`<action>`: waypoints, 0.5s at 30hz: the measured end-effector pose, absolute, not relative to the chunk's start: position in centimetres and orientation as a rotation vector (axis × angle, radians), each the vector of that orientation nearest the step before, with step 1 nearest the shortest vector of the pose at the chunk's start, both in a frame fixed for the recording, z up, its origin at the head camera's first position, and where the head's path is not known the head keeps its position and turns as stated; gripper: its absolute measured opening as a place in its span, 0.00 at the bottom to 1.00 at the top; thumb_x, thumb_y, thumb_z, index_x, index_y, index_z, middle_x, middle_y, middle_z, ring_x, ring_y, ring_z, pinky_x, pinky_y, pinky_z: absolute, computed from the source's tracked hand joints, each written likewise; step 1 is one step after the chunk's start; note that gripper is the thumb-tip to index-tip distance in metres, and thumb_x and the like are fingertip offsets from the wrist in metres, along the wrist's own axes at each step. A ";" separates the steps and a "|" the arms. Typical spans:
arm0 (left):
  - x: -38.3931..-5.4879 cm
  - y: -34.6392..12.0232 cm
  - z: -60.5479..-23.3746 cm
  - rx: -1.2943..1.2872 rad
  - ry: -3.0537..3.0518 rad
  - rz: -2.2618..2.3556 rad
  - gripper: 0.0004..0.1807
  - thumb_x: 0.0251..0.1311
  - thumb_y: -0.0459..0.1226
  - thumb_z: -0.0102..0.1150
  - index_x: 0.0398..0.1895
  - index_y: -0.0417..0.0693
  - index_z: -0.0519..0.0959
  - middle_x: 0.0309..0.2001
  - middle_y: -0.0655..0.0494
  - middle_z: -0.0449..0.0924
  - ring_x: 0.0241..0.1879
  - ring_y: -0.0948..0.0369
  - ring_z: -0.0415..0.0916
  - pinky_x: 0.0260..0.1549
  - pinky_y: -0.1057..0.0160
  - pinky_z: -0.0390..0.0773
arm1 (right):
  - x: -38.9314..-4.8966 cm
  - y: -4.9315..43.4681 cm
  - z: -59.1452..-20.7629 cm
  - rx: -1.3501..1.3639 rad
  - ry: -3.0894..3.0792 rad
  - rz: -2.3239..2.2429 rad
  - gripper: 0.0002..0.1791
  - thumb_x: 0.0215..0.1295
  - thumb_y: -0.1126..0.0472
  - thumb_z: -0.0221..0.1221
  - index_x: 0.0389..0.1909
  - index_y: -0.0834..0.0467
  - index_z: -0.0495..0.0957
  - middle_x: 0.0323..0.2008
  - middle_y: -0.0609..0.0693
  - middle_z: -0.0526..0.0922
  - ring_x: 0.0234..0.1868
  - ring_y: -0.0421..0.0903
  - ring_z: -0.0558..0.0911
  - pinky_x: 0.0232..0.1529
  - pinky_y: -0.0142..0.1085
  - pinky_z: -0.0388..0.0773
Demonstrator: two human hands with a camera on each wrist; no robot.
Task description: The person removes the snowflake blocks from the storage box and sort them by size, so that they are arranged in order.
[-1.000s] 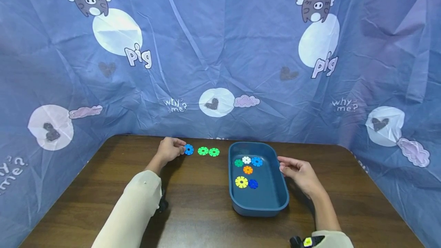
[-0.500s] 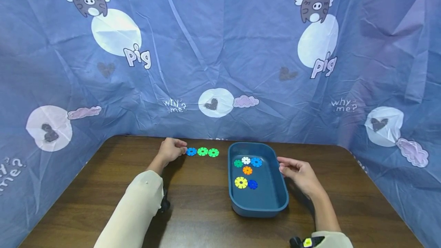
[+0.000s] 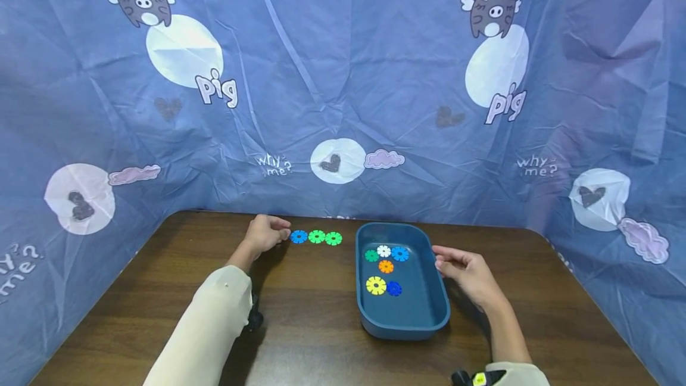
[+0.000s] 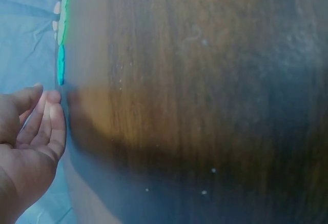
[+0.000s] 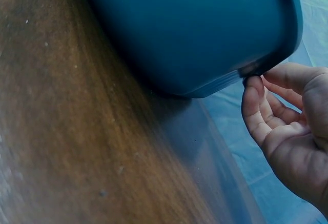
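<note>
My left hand [image 3: 265,233] is at the far left of the table, fingers loosely bent, beside a blue toothed plastic disc [image 3: 299,236]. A small gap separates its fingertips from this disc [image 4: 61,65] in the left wrist view. Two green discs [image 3: 317,236] continue the row to the right, lying flat and edge to edge. Across the table, my right hand [image 3: 467,270] touches the outer right side of a dark blue bin [image 3: 403,332] with thumb and fingertips. In the right wrist view these fingers meet the bin's far end [image 5: 205,34]; their exact contact is partly hidden.
Inside the bin lie several discs: a yellow one [image 3: 376,285], an orange one [image 3: 386,266], a white one [image 3: 383,251], a dark green one and two blue ones. The brown wooden table [image 3: 305,314] ends at a blue printed cloth [image 3: 343,94] hanging behind.
The blue disc has slid right and slightly nearer, closing up to the green discs, and my left hand has come off it. My right hand stays at the bin.
</note>
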State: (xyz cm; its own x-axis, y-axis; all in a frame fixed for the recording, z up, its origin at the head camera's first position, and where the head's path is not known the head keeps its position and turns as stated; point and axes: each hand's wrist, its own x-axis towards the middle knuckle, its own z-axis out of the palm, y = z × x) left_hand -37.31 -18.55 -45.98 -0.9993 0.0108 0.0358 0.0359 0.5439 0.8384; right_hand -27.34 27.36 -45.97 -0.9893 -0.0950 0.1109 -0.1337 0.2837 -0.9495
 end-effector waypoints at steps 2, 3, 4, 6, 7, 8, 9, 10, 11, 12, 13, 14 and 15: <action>-37.4 -18.6 -45.9 -0.055 -2.735 -1.478 0.13 0.64 0.29 0.65 0.50 0.30 0.84 0.38 0.44 0.89 0.32 0.55 0.85 0.27 0.70 0.78 | -27.3 27.4 -46.0 0.226 -2.498 1.843 0.22 0.72 0.65 0.62 0.63 0.70 0.76 0.49 0.65 0.84 0.43 0.39 0.85 0.45 0.34 0.84; -37.4 -18.6 -45.8 -0.066 -2.734 -1.475 0.13 0.64 0.29 0.65 0.50 0.30 0.84 0.38 0.44 0.89 0.33 0.55 0.85 0.27 0.70 0.78 | -27.3 27.4 -46.0 0.229 -2.500 1.841 0.23 0.72 0.65 0.62 0.64 0.70 0.76 0.49 0.65 0.84 0.44 0.40 0.85 0.46 0.34 0.84; -37.4 -18.5 -45.6 -0.077 -2.732 -1.472 0.13 0.64 0.29 0.65 0.50 0.30 0.84 0.37 0.45 0.89 0.33 0.55 0.85 0.27 0.69 0.78 | -27.3 27.4 -46.0 0.231 -2.503 1.839 0.23 0.72 0.65 0.62 0.64 0.70 0.76 0.49 0.65 0.84 0.44 0.40 0.85 0.46 0.34 0.84; -37.2 -18.3 -45.3 -0.117 -2.718 -1.472 0.13 0.63 0.29 0.65 0.49 0.30 0.84 0.36 0.46 0.89 0.33 0.55 0.84 0.28 0.69 0.78 | -27.3 27.4 -46.0 0.230 -2.505 1.838 0.22 0.72 0.65 0.62 0.64 0.70 0.76 0.49 0.65 0.84 0.44 0.40 0.85 0.46 0.34 0.84; -37.2 -18.2 -45.1 -0.143 -2.709 -1.473 0.13 0.63 0.29 0.65 0.49 0.30 0.84 0.36 0.46 0.89 0.32 0.56 0.84 0.29 0.69 0.78 | -27.3 27.4 -46.0 0.232 -2.503 1.837 0.22 0.72 0.65 0.62 0.64 0.70 0.76 0.49 0.65 0.84 0.44 0.40 0.85 0.46 0.34 0.84; -37.1 -18.0 -44.9 -0.173 -2.700 -1.469 0.13 0.62 0.29 0.65 0.48 0.30 0.85 0.35 0.47 0.89 0.32 0.57 0.84 0.30 0.69 0.78 | -27.3 27.4 -46.0 0.235 -2.501 1.838 0.22 0.72 0.65 0.62 0.64 0.70 0.76 0.49 0.65 0.84 0.44 0.40 0.85 0.46 0.34 0.84; -37.1 -17.7 -44.7 -0.223 -2.683 -1.461 0.12 0.61 0.28 0.65 0.46 0.29 0.85 0.34 0.47 0.89 0.31 0.58 0.84 0.29 0.69 0.79 | -27.3 27.4 -46.0 0.237 -2.499 1.839 0.22 0.72 0.66 0.62 0.63 0.70 0.76 0.49 0.66 0.84 0.44 0.40 0.85 0.46 0.34 0.84; -37.0 -17.5 -44.5 -0.257 -2.675 -1.457 0.12 0.61 0.28 0.65 0.45 0.30 0.85 0.34 0.47 0.89 0.31 0.60 0.83 0.31 0.69 0.79 | -27.3 27.4 -46.0 0.239 -2.498 1.837 0.22 0.72 0.66 0.62 0.63 0.70 0.76 0.49 0.66 0.84 0.44 0.40 0.85 0.46 0.34 0.84; -37.0 -17.1 -44.3 -0.285 -2.669 -1.450 0.11 0.60 0.28 0.65 0.44 0.30 0.86 0.33 0.48 0.89 0.32 0.61 0.83 0.32 0.68 0.79 | -27.3 27.4 -46.0 0.242 -2.496 1.837 0.22 0.72 0.66 0.62 0.63 0.71 0.76 0.49 0.66 0.84 0.44 0.40 0.85 0.46 0.35 0.84; -37.0 -16.8 -44.0 -0.317 -2.667 -1.433 0.10 0.60 0.28 0.65 0.44 0.30 0.86 0.33 0.48 0.89 0.32 0.62 0.83 0.33 0.68 0.79 | -27.3 27.4 -46.0 0.246 -2.494 1.837 0.22 0.72 0.66 0.62 0.63 0.71 0.76 0.49 0.66 0.84 0.44 0.40 0.85 0.46 0.35 0.84; -37.1 -16.4 -43.8 -0.334 -2.669 -1.417 0.10 0.60 0.28 0.65 0.43 0.31 0.86 0.34 0.47 0.89 0.33 0.62 0.83 0.35 0.66 0.80 | -27.3 27.3 -46.0 0.248 -2.492 1.837 0.22 0.72 0.66 0.62 0.63 0.71 0.76 0.49 0.66 0.84 0.43 0.40 0.85 0.46 0.35 0.84; -37.1 -16.0 -43.6 -0.360 -2.673 -1.396 0.10 0.60 0.29 0.65 0.43 0.32 0.87 0.34 0.47 0.89 0.33 0.61 0.84 0.36 0.65 0.81 | -27.3 27.3 -46.0 0.251 -2.490 1.840 0.22 0.72 0.66 0.62 0.63 0.71 0.76 0.49 0.66 0.84 0.43 0.40 0.85 0.45 0.35 0.84; -37.1 -15.6 -43.3 -0.373 -2.683 -1.379 0.10 0.61 0.29 0.65 0.43 0.32 0.87 0.34 0.47 0.89 0.35 0.59 0.85 0.38 0.63 0.81 | -27.3 27.3 -46.0 0.252 -2.488 1.842 0.22 0.72 0.66 0.62 0.63 0.71 0.76 0.49 0.66 0.84 0.43 0.39 0.85 0.45 0.35 0.84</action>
State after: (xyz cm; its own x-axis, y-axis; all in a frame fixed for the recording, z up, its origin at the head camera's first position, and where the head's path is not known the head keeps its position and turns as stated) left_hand -37.09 -15.59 -43.27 -0.9648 0.1698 0.2009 0.2622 0.5595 0.7862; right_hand -27.25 27.32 -46.00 -0.9863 -0.1088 0.1243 -0.1506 0.2837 -0.9470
